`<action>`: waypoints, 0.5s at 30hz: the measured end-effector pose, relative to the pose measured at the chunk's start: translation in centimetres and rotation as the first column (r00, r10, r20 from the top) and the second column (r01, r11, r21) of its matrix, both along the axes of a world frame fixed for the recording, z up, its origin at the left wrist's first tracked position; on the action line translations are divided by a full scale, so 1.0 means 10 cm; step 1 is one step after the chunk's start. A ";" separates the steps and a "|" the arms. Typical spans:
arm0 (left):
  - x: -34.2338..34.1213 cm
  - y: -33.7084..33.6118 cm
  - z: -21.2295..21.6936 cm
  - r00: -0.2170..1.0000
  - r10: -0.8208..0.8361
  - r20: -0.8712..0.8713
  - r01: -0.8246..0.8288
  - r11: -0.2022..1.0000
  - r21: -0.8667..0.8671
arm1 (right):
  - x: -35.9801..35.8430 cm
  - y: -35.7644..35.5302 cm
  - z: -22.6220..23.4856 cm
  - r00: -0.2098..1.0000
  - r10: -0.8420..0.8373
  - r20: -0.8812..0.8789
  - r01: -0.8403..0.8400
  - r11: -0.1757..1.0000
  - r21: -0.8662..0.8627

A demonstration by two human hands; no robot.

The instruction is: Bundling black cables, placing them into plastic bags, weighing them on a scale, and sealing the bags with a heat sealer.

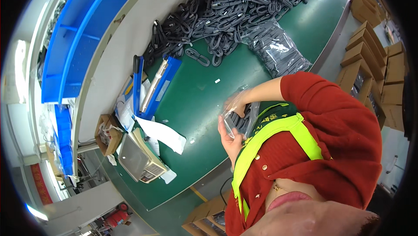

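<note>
A clear plastic bag (251,123) with dark grey bundled cables (249,115) in it is held close against my apron, at the table's near edge. My left hand (230,140) grips the bag's lower side, thumb and fingers closed on the film. At the bag's upper end, my right hand (236,106) is bent over the plastic with its fingers curled; film partly covers them. Beyond my right forearm lies a filled clear bag (278,48) of similar cables. A large heap of loose, coiled dark grey cables (244,7) covers the table's far side.
On the green table (196,101) a blue tray-like device (162,85), white paper (163,133) and a weighing scale (141,157) stand to the left. A small cardboard box (108,135) sits by the scale. Blue shelf bins (82,31) run above; cartons (361,57) are stacked at right.
</note>
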State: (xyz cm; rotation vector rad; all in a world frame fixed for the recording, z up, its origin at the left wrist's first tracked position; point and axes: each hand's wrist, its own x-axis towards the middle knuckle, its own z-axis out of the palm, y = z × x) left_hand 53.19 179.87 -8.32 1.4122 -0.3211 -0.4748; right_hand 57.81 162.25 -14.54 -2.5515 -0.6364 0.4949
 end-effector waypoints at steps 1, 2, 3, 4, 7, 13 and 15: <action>-0.01 0.00 0.04 0.998 0.037 -0.056 -0.037 0.999 -0.003 | 0.00 0.03 0.04 0.999 0.024 -0.042 -0.024 0.999 -0.022; -0.01 0.05 0.13 0.991 0.085 -0.106 -0.085 0.996 0.004 | 0.03 0.12 0.15 0.995 0.057 -0.079 -0.060 0.998 -0.036; 0.02 0.04 0.17 0.980 0.115 -0.160 -0.116 0.993 -0.001 | 0.05 0.10 0.25 0.990 0.072 -0.120 -0.080 0.995 -0.062; 0.08 0.04 0.17 0.966 0.146 -0.215 -0.150 0.989 -0.002 | 0.09 0.05 0.36 0.983 0.089 -0.162 -0.103 0.991 -0.086; 0.15 0.11 0.12 0.936 0.198 -0.292 -0.210 0.978 -0.010 | 0.20 -0.39 0.78 0.976 0.190 0.110 -0.219 0.809 0.546; 0.29 -0.06 0.21 0.917 0.236 -0.322 -0.238 0.971 0.034 | 1.12 -2.60 -0.26 0.380 -0.800 0.464 0.873 0.476 0.105; 0.36 -0.10 0.23 0.905 0.288 -0.312 -0.279 0.957 0.075 | 1.28 -2.60 -0.46 0.355 -0.883 0.308 0.895 0.416 0.160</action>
